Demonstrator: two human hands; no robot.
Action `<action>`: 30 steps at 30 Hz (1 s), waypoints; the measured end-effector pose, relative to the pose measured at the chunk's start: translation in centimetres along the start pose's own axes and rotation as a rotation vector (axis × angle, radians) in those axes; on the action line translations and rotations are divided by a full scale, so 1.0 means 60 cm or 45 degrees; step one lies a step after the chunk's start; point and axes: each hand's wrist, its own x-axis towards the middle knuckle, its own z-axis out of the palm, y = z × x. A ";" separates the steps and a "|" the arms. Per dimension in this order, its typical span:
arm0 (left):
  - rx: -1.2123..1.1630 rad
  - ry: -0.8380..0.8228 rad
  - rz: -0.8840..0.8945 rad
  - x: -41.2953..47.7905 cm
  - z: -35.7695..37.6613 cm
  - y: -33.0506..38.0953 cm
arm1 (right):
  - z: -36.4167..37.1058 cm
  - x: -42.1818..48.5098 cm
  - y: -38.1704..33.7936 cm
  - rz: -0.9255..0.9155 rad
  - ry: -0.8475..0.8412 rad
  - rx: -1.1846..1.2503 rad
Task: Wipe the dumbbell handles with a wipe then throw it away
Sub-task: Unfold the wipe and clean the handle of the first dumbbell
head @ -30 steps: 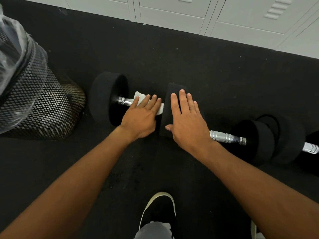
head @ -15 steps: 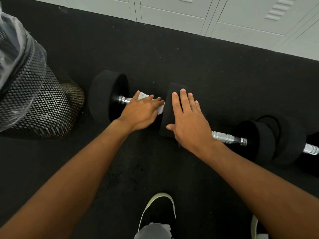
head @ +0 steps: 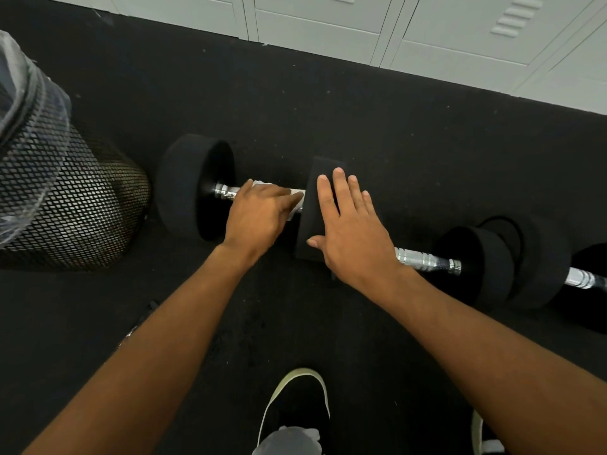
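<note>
A black dumbbell lies on the dark floor mat, with its left weight (head: 193, 188) and its right weight (head: 317, 208) joined by a chrome handle (head: 226, 192). My left hand (head: 259, 215) is curled over that handle and presses a white wipe (head: 297, 200) around it; only the wipe's edges show past my fingers. My right hand (head: 348, 231) lies flat, fingers spread, on the dumbbell's right weight. A second dumbbell (head: 486, 267) with a chrome handle (head: 423, 259) lies to the right, and a third handle (head: 584, 279) shows at the right edge.
A black mesh waste bin (head: 62, 205) with a clear plastic liner stands at the left, close to the dumbbell. Grey lockers (head: 410, 31) line the far edge of the mat. My shoes (head: 295, 408) are at the bottom of the view.
My left hand has closed further around the handle and rolled over the wipe, hiding more of it. My right hand stays flat on the right weight.
</note>
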 end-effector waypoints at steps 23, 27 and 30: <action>0.254 0.499 0.016 -0.038 0.058 -0.007 | -0.004 0.004 0.003 -0.006 -0.039 -0.023; 0.204 0.524 -0.032 -0.050 0.057 -0.013 | -0.006 0.003 0.002 -0.005 -0.050 -0.015; 0.146 0.513 -0.068 -0.054 0.059 -0.011 | -0.005 0.002 0.001 -0.008 -0.050 -0.026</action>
